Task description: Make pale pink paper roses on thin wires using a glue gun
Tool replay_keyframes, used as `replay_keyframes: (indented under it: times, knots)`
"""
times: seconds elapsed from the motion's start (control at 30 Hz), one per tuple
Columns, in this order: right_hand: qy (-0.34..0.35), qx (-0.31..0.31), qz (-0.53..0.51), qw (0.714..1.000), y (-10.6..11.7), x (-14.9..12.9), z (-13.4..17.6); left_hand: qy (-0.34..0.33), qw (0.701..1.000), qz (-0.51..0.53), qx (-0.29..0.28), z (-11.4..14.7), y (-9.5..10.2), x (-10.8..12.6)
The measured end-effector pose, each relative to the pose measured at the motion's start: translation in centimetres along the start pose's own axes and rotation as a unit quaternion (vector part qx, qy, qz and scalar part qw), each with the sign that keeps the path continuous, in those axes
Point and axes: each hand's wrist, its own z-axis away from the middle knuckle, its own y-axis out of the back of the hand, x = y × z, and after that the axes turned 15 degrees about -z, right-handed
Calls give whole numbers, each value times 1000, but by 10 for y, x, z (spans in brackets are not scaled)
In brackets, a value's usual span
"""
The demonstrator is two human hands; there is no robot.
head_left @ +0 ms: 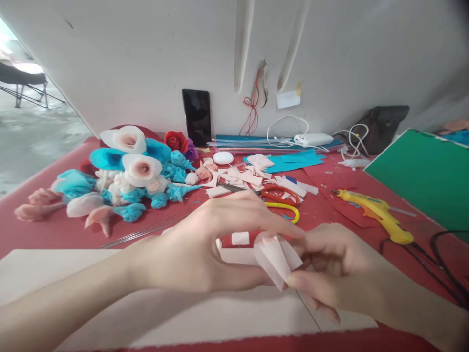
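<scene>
Between my hands is a small pale pink paper flower (pixel 275 259), rolled into a cone with a loose, thin outer petal. My right hand (pixel 330 274) pinches it near its narrow lower end with the thumb. My left hand (pixel 205 244) curves around its other side, thumb behind the paper and index finger reaching over the top toward the right fingers. The left fingertips are partly hidden. Just beyond my hands lie scissors (pixel 282 212) with one red and one yellow handle, next to pale pink paper scraps (pixel 242 177).
Finished paper flowers (pixel 128 168) in white, blue and pink heap at the left. A yellow glue gun (pixel 381 215) lies right, near a green board (pixel 425 171). A phone (pixel 198 117) leans on the wall. Thin wires (pixel 146 229) and a pale sheet (pixel 183 318) lie on the red table.
</scene>
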Motion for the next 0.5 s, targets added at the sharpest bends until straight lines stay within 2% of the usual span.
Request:
replay_keyframes:
  times: [0.17, 0.37, 0.5]
  knots:
    - [12, -20, 2, 1000, 2, 0, 1, -31, 999, -6, 7, -1, 1, 2]
    - [-21, 11, -3, 1000, -3, -2, 1, -37, 999, 19, 11, -2, 0, 3]
    - [-18, 1, -21, 1000, -3, -1, 0, -47, 999, 14, 2, -3, 0, 1]
